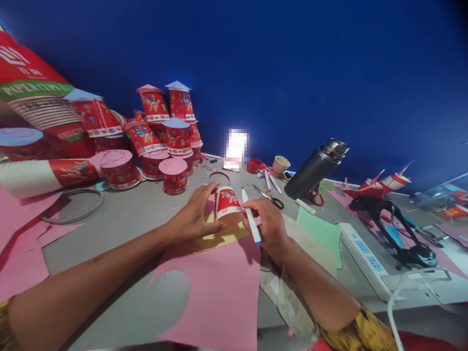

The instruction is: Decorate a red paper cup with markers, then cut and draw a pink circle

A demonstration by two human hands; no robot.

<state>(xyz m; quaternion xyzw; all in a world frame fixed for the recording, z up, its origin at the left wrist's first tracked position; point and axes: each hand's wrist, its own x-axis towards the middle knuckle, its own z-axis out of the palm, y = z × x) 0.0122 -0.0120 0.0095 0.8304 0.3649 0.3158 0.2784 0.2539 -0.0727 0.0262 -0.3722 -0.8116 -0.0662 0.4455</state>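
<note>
A red patterned paper cup [227, 201] is tilted over a sheet of yellow paper [208, 243], its wide white rim toward me. The thumb and fingers of my left hand [199, 214] curve around the cup's left side and hold it. My right hand [268, 222] grips a white marker pen [251, 217] with a blue end, close beside the cup's right side. Under the yellow paper lies a pink paper sheet [223, 287] with a rounded cut-out at its left. Scissors [270, 197] lie just beyond my right hand.
Stacked red cups with paper tops [175, 141] stand at the back left, near a paper-cup package [44, 97]. A lit, blurred phone [236, 148] stands at the back. On the right are a dark flask [314, 168], green paper [320, 234], a power strip [365, 258] and black headgear [391, 229].
</note>
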